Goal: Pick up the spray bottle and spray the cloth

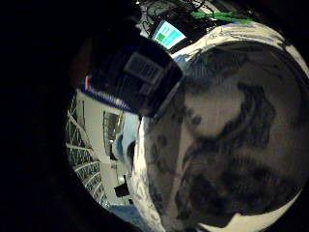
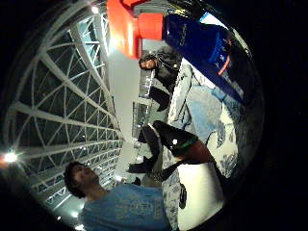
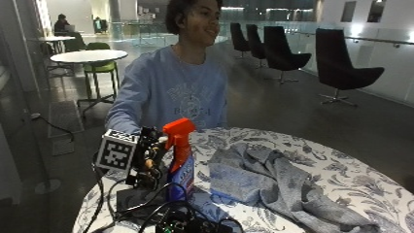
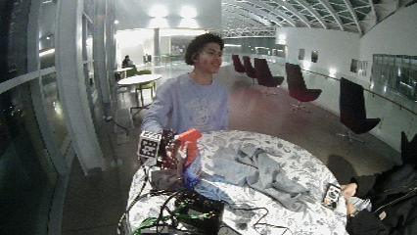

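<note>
On the near edge of the round desk (image 3: 362, 179), with its flowered cover, I have the spray bottle (image 3: 181, 160) standing upright, orange head on top and blue body below, and my gloved right hand (image 3: 150, 158) is against its side from the person's right. From the outside view I judge the fingers are curled round the bottle's neck or body, and both palm views agree, since the dark label (image 1: 140, 77) and the orange head (image 2: 130, 24) sit very close to the palm; still, I cannot make out each finger, so I call it a hold and no more. The grey cloth (image 3: 271, 182) lies rumpled on the desk just beside the bottle, toward the person's left, and spreads on to the far edge. For the step in hand I would lift the bottle straight up off the desk, keeping it upright, then swing the nozzle toward the cloth before I reach for the trigger. I cannot tell which way the nozzle points now, so I would check that first. Cables (image 3: 139, 204) lie near the bottle's foot; I would raise it clear of them.
</note>
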`<state>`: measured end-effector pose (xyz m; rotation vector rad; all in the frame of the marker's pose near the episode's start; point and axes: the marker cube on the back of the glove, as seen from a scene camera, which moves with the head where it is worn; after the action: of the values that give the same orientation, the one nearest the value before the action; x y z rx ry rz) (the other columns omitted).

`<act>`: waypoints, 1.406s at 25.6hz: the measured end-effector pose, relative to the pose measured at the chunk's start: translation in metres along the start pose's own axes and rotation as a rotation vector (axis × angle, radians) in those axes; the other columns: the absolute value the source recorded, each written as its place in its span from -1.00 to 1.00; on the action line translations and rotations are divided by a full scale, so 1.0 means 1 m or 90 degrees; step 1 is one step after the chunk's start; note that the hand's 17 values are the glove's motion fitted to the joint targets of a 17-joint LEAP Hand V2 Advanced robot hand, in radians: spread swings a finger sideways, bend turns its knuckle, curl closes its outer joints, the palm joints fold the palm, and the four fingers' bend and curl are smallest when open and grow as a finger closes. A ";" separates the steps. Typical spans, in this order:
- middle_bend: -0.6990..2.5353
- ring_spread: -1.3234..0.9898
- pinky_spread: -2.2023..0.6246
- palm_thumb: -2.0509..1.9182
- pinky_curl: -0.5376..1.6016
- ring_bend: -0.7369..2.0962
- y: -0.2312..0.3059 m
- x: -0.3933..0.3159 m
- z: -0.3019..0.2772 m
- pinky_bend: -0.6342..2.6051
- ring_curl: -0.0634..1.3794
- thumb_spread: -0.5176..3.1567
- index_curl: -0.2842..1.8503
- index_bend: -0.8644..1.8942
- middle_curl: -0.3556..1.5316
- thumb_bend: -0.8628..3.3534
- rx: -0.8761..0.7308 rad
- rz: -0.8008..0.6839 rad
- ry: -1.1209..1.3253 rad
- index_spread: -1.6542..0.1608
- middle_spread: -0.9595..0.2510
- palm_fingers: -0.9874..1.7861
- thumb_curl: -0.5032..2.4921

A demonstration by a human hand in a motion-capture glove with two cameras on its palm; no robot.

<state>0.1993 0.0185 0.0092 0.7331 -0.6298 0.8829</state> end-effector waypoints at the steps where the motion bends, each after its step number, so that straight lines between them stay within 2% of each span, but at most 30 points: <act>1: -0.41 0.19 0.70 0.32 -0.16 -0.29 -0.005 0.003 0.003 -0.36 -0.52 -0.18 -0.57 -0.33 -0.26 -0.61 0.001 0.001 0.000 0.39 0.63 -0.14 -0.47; 9: -0.38 0.20 0.72 0.26 -0.17 -0.27 -0.016 0.014 0.028 -0.37 -0.53 -0.21 -0.58 -0.29 -0.25 -0.61 0.032 0.014 0.028 0.40 0.65 -0.16 -0.48; 15: -0.39 0.22 0.75 0.30 -0.17 -0.25 -0.031 0.020 0.040 -0.35 -0.52 -0.22 -0.58 -0.30 -0.25 -0.59 0.068 0.038 0.067 0.40 0.65 -0.14 -0.46; 18: -0.33 0.21 0.75 0.41 -0.20 -0.15 -0.037 0.020 0.041 -0.40 -0.48 -0.21 -0.58 -0.30 -0.22 -0.54 0.083 0.037 0.072 0.43 0.59 0.03 -0.43; 22: -0.32 0.18 0.76 0.48 -0.21 -0.06 -0.036 0.016 0.039 -0.42 -0.43 -0.21 -0.58 -0.31 -0.20 -0.51 0.079 0.012 0.023 0.48 0.54 0.16 -0.38; 29: -0.36 0.15 0.76 0.51 -0.18 0.00 -0.010 -0.017 0.038 -0.40 -0.36 -0.24 -0.55 -0.28 -0.19 -0.51 -0.041 -0.059 -0.052 0.51 0.49 0.24 -0.33; 36: -0.38 0.13 0.74 0.47 -0.17 0.02 0.004 -0.051 0.045 -0.37 -0.34 -0.28 -0.54 -0.31 -0.19 -0.56 -0.182 -0.028 -0.120 0.52 0.49 0.38 -0.30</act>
<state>0.1625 -0.0378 -0.0008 0.5729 -0.8841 0.6690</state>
